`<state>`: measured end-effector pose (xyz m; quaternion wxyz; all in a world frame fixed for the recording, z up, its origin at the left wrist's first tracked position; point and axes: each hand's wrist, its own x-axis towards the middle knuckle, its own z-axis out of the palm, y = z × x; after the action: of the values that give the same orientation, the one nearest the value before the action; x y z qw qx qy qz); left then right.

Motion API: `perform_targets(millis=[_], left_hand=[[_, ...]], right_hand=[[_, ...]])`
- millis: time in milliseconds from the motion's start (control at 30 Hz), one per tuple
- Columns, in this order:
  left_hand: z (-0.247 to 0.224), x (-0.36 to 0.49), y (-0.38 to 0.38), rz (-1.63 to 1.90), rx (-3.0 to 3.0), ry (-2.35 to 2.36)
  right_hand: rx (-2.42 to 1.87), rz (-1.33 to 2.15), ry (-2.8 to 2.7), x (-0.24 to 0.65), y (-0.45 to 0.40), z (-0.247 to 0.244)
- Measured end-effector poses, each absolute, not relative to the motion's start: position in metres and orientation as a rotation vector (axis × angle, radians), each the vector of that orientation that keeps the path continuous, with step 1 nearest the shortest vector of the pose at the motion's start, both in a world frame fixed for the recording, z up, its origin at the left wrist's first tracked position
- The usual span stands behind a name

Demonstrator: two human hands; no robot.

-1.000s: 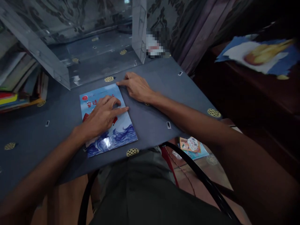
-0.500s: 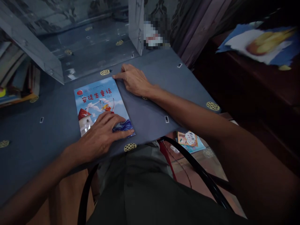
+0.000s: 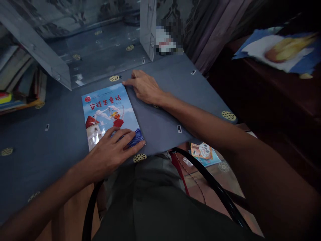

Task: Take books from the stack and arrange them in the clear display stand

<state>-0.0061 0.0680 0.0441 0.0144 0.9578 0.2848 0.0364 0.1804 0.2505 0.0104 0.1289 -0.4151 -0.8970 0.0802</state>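
Observation:
A thin children's book (image 3: 110, 113) with a blue illustrated cover and red Chinese characters lies closed on the desk (image 3: 160, 124). My left hand (image 3: 117, 144) rests palm down over the lower part of its cover, with the fingers spread and the thumb near the lower right corner. Just past the top right corner is my right hand (image 3: 144, 87), set on the desktop. One outstretched digit of it touches that corner, while the other fingers are bent and partly hidden.
Several books (image 3: 20, 77) lean in a pile at the left. A clear-walled stand (image 3: 60, 73) is at the back. Another book (image 3: 204, 152) is on the floor below, beside a black chair arm (image 3: 213, 180). A printed cloth or bag (image 3: 281, 50) lies at the right.
The left hand has slid slightly down the cover, showing more of the drawn figure. The right hand keeps its place at the corner. The view has shifted a little.

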Motion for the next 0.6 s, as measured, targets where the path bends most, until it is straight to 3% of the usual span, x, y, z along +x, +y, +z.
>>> perform_targets(millis=[600], left_hand=[[0.033, -0.012, 0.056, 0.229, 3.023, 0.952]], right_hand=[[-1.191, 0.096, -2.615, 0.174, 0.205, 0.022]])
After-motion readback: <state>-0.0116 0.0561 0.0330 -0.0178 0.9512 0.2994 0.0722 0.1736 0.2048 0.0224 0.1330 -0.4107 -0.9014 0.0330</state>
